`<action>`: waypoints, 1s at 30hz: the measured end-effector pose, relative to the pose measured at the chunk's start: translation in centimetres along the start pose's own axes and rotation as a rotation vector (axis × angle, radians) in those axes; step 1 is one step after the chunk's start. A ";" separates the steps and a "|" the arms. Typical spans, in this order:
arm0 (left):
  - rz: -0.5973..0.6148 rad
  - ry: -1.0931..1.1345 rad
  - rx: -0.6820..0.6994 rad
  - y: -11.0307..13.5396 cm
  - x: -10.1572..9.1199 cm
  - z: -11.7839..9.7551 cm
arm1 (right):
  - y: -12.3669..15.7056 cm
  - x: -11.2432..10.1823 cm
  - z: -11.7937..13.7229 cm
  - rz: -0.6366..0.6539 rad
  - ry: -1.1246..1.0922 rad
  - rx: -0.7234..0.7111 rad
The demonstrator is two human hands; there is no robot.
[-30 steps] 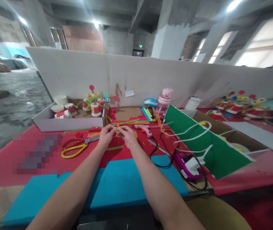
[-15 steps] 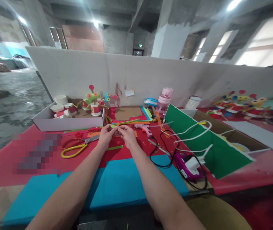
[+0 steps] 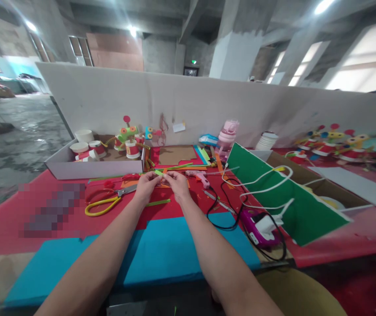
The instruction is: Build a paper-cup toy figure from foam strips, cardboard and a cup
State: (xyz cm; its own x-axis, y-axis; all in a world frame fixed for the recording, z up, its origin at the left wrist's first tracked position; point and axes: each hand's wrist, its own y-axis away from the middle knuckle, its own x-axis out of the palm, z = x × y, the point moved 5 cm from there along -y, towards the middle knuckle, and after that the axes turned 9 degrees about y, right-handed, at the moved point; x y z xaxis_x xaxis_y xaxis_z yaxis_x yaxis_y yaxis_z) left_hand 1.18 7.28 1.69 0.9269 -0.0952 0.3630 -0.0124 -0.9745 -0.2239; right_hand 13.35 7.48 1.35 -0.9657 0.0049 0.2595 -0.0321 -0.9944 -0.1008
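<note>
Over the red tabletop my left hand [image 3: 146, 188] and my right hand [image 3: 178, 185] meet, fingertips pinched together around green and orange paper strips. A short green strip [image 3: 159, 173] shows between the thumbs and forefingers, with an orange bit [image 3: 164, 171] right beside it. Which strip each hand grips is hard to make out. Left of my left hand lie yellow-and-red-handled scissors [image 3: 109, 203]. Close to my right hand rests a pink glue gun [image 3: 201, 177]. Another light green strip [image 3: 158, 202] lies on the table below my hands.
At back left, a white box [image 3: 92, 170] holds paper cups and cup robots. A pink bottle [image 3: 227, 136] stands near the partition [image 3: 201, 101]. On the right are a green-sided box [image 3: 283, 197], a purple power strip [image 3: 257, 228] and looped cables. Blue sheets [image 3: 171, 250] line the front edge.
My hands stay together in nearly the same place. The fingers have shifted slightly, and a little more of the green strip shows between them.
</note>
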 end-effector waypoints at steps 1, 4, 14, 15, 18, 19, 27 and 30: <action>0.001 0.011 -0.013 0.0 0.0 0.1 | -0.1 -0.1 -0.1 -0.004 0.007 -0.002; -0.017 0.029 -0.037 0.0 0.0 0.1 | -0.2 -0.2 -0.2 0.001 0.049 -0.009; -0.077 0.033 -0.051 0.0 -0.2 -0.2 | 0.3 0.1 0.2 0.032 -0.007 0.013; -0.075 0.031 -0.051 0.0 -0.2 -0.2 | 0.3 0.1 0.1 0.035 -0.027 0.024; -0.061 0.036 -0.049 0.0 -0.2 -0.1 | 0.5 0.2 0.0 0.057 -0.101 0.075; -0.057 0.037 -0.048 0.0 -0.2 -0.1 | 0.6 0.3 0.0 0.061 -0.118 0.088; -0.086 0.025 -0.034 0.0 -0.3 0.3 | 0.6 0.5 0.0 -0.003 -0.076 0.020; -0.112 0.052 -0.026 0.0 -0.2 0.3 | 0.5 0.6 0.1 0.007 -0.104 0.020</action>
State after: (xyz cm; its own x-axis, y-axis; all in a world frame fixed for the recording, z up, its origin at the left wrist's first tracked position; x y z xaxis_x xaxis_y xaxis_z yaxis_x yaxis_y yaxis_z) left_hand 1.09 7.40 1.32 0.9023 0.0048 0.4311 0.0799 -0.9845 -0.1562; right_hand 12.77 6.94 1.52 -0.9339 -0.0120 0.3574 -0.0193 -0.9963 -0.0840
